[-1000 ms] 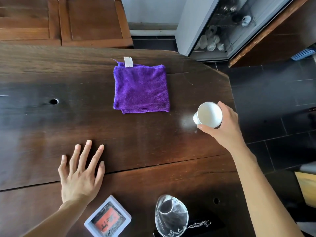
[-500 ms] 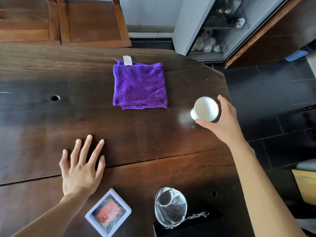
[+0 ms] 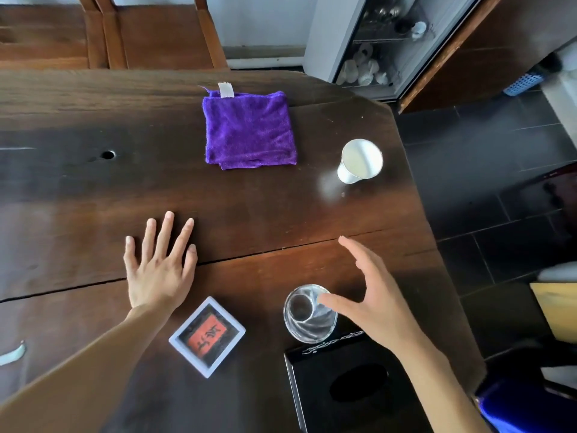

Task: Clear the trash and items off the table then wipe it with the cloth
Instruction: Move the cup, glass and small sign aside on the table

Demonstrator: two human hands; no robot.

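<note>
We find the left hand (image 3: 159, 264) flat on the tabletop (image 3: 78, 189), bracing; right hand (image 3: 373, 303) spread, empty, at the glass (image 3: 309, 314). Cloth (image 3: 249, 129) folded near the far edge, cup (image 3: 359, 162) near the right edge.

Daylit scene; soft glare on the dark desk (image 3: 281, 207) beside the white cup (image 3: 359, 162); wide-angle bending at edges, slight blur.

Black box (image 3: 349, 389) cut off by bottom edge; glass cabinet's (image 3: 384, 48) contents blurred.
</note>
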